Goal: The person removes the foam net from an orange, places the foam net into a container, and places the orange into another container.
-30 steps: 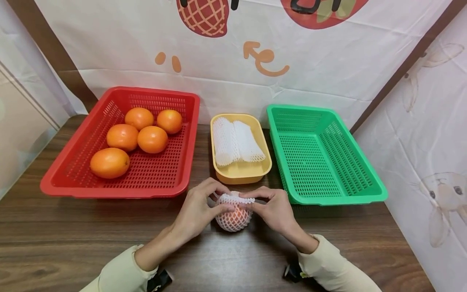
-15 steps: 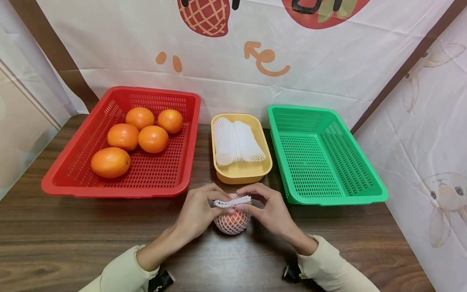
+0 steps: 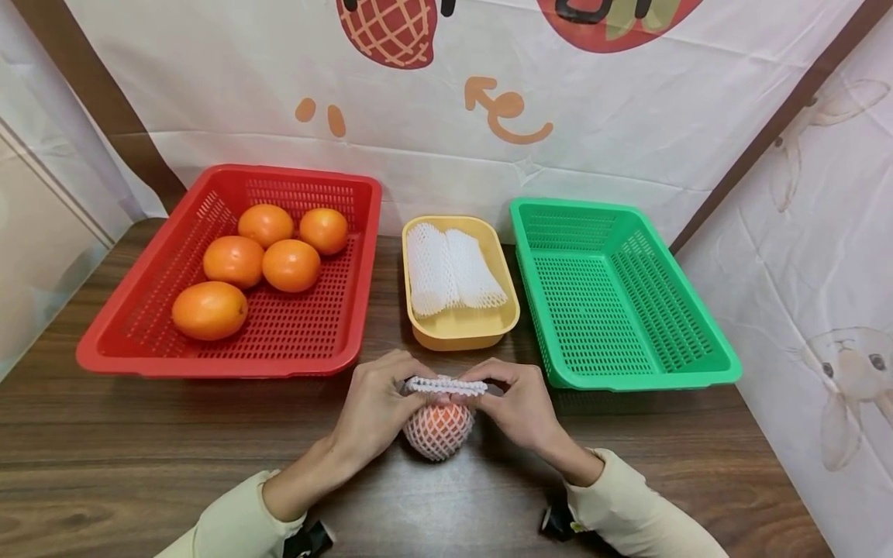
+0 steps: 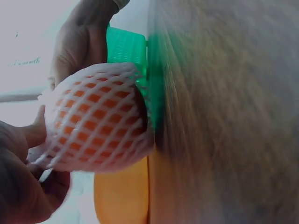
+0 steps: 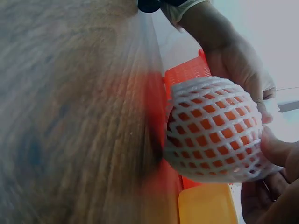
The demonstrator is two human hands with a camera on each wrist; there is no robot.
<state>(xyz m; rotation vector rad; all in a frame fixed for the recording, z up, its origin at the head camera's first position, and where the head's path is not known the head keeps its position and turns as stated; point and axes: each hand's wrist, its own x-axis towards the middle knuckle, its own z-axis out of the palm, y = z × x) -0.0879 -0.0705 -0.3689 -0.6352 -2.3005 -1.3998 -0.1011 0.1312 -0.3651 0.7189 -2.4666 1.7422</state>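
An orange (image 3: 441, 426) wrapped in a white foam net sleeve (image 4: 96, 121) rests on the wooden table in front of me. My left hand (image 3: 380, 399) pinches the sleeve's upper edge on the left side between thumb and fingers. On the opposite side my right hand (image 3: 519, 399) pinches the same edge, so the opening is stretched into a flat band across the top. Through the mesh the fruit's orange skin shows in both wrist views. In the right wrist view, the net (image 5: 215, 130) reaches down round the fruit close to the table.
A red basket (image 3: 314, 364) at the left holds several oranges. Behind the hands, a yellow tray (image 3: 460, 337) holds white foam net sleeves (image 3: 453, 267). To the right stands a green basket (image 3: 600, 310). A printed white cloth (image 3: 432, 155) hangs behind the table.
The wrapped orange has shifted slightly toward me and tilted. The sleeve's top edge, earlier gathered unevenly, is now pulled wider and straighter between both hands.
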